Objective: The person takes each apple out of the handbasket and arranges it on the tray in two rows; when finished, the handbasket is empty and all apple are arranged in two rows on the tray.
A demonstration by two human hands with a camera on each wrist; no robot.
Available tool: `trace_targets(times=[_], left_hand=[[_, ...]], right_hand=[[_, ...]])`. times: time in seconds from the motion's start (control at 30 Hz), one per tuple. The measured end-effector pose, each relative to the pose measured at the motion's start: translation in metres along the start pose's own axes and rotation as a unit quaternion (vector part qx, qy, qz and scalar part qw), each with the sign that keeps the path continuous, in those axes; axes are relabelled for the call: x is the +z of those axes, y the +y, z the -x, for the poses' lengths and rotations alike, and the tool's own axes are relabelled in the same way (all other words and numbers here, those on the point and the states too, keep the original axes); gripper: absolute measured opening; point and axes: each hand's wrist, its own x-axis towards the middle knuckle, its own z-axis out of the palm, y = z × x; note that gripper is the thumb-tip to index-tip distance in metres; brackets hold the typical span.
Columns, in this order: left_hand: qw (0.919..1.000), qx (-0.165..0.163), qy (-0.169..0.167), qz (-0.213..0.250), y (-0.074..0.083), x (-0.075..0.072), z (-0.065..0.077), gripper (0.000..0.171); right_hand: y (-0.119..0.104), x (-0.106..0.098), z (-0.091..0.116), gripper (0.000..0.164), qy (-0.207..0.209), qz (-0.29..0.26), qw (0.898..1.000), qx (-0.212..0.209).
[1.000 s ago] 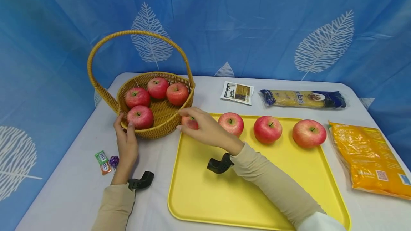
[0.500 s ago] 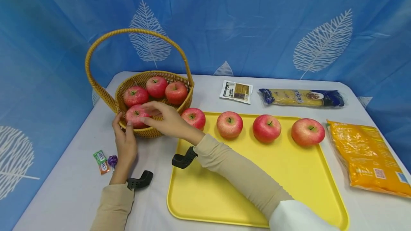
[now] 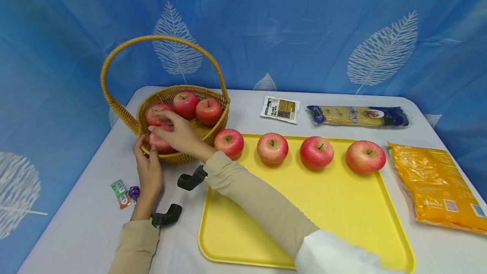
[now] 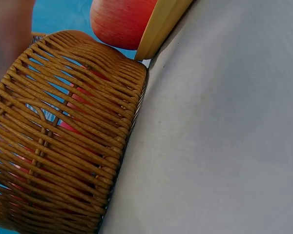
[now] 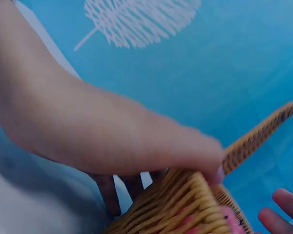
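Note:
My left hand [image 3: 149, 170] grips the front left rim of a woven basket [image 3: 180, 158] with a tall arched handle. In the right wrist view, the thumb of that left hand [image 5: 122, 136] lies at the rim and its fingers reach down the outside wall. Inside the basket are several red apples. My right hand [image 3: 182, 136] is over the front left apple [image 3: 157, 142], fingers and thumb spread apart, partly hiding it and overlapping the apple behind [image 3: 154, 112]. Blurred right fingertips [image 5: 283, 214] show at the right wrist view's edge, loosely extended.
Along the back of a yellow tray [image 3: 304, 206] sits a row of several apples [image 3: 272, 149]. Behind it lie a white-and-brown packet [image 3: 280, 109] and a long blue-and-yellow package [image 3: 357, 116]. An orange bag [image 3: 437, 189] is at right, small wrapped candies [image 3: 121, 193] at left.
My right hand has moved left from beside the tray's left apple to over the basket's front left apple. My left hand has stayed at the rim.

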Motion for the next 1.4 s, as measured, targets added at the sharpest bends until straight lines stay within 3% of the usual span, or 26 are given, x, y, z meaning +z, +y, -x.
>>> trace_targets(times=[0.17,0.33,0.43,0.53,0.7,1.03,1.17,1.4], left_hand=[[1.0,-0.002,-0.001,-0.003,-0.001,0.001,0.001,0.047],[1.0,0.003,0.0,-0.007,0.002,-0.001,0.001,0.048],[1.0,0.008,0.001,-0.003,0.003,-0.002,0.002,0.047],[0.9999,0.012,0.001,-0.005,0.003,-0.001,0.001,0.047],[0.9998,0.017,-0.001,-0.004,0.002,0.0,0.001,0.047],[0.9999,0.012,0.001,-0.004,0.0,0.0,0.002,0.047],[0.9999,0.015,0.002,-0.005,0.0,-0.001,0.002,0.047],[0.9998,0.017,-0.001,-0.001,0.0,0.001,0.002,0.047]], right_hand=[[0.012,0.006,-0.012,0.042,0.024,0.01,1.0,0.016],[0.014,0.008,-0.022,0.049,0.016,0.098,0.995,0.032],[0.014,0.009,-0.024,0.06,-0.01,0.172,0.983,0.07],[0.012,0.008,-0.023,0.072,-0.056,0.228,0.964,0.125],[0.012,0.009,-0.021,0.082,-0.123,0.25,0.944,0.178],[0.015,0.01,-0.021,0.085,-0.16,0.253,0.942,0.152],[0.014,0.009,-0.02,0.079,-0.169,0.263,0.94,0.135],[0.015,0.01,-0.018,0.06,-0.186,0.301,0.929,0.111]])
